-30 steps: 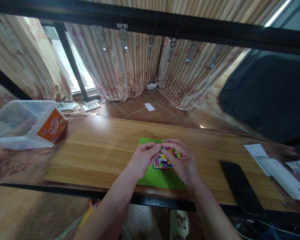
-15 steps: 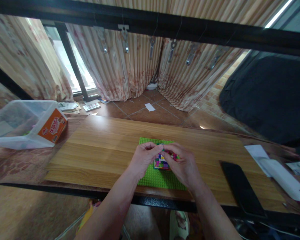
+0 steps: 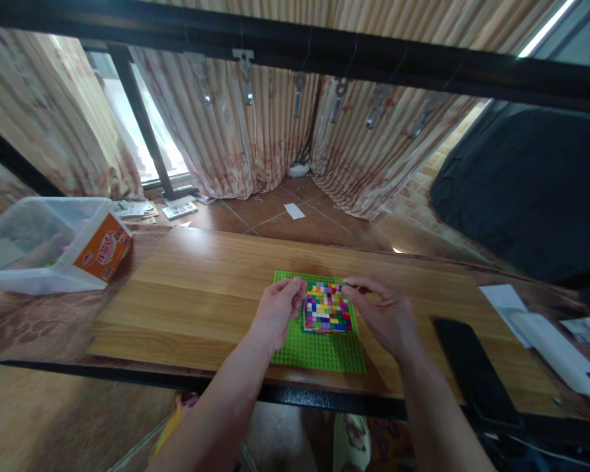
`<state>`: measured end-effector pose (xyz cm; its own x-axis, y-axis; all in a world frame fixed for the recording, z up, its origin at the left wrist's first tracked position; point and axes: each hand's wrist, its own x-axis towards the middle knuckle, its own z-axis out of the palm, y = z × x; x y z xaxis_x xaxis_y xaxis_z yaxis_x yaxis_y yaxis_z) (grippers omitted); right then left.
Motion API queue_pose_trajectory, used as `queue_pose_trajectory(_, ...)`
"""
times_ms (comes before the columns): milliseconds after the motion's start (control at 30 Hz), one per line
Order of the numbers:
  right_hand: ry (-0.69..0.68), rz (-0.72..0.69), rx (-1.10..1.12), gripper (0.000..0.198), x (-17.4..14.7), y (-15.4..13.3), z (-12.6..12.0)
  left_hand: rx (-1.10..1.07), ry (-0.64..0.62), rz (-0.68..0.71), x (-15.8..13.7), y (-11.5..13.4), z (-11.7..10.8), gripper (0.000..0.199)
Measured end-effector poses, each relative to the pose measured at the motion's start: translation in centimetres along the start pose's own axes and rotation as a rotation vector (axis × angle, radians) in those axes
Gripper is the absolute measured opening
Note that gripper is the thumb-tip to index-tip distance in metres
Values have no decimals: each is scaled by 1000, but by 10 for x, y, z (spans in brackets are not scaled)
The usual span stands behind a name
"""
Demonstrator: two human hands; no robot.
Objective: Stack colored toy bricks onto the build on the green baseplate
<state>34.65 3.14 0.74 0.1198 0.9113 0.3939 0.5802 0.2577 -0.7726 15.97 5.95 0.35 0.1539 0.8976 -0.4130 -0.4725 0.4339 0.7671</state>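
A block of many-coloured toy building bricks sits on a green studded baseplate. At the block's upper left corner is my left hand, its fingers curled and thumb pressed to the fingertips. Whatever it may hold is hidden. My right hand is at the upper right corner, thumb and forefinger pinched together. A tiny dark spot shows at those fingertips, too small to name. The block's top shows between the two hands, a mosaic of small bricks.
A clear plastic bin with an orange label stands at the left. A black phone-like slab lies on the wooden board to the right. Beyond it are a white long-handled object and white paper. A dark bar crosses above.
My hands have drawn apart from where they met over the bricks. The right moved right to the block's corner, the left slightly left. More of the block's top now shows.
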Motion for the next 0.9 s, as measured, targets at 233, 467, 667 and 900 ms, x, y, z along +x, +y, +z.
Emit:
queue_pose_trajectory(233,13,153,50,20,1,18,-1,-351,255,-118,7,10,0,19)
queue_pose_trajectory(467,12,166,65,20,1,15,1,-404,271,-98,8,7,-1,26)
queue_pose_trajectory(667,67,129,53,18,0,11,1,-377,178,-84,2,11,2,27)
queue_pose_trajectory(900,13,73,99,14,0,20,2,-279,95,-105,-1,13,-3,17)
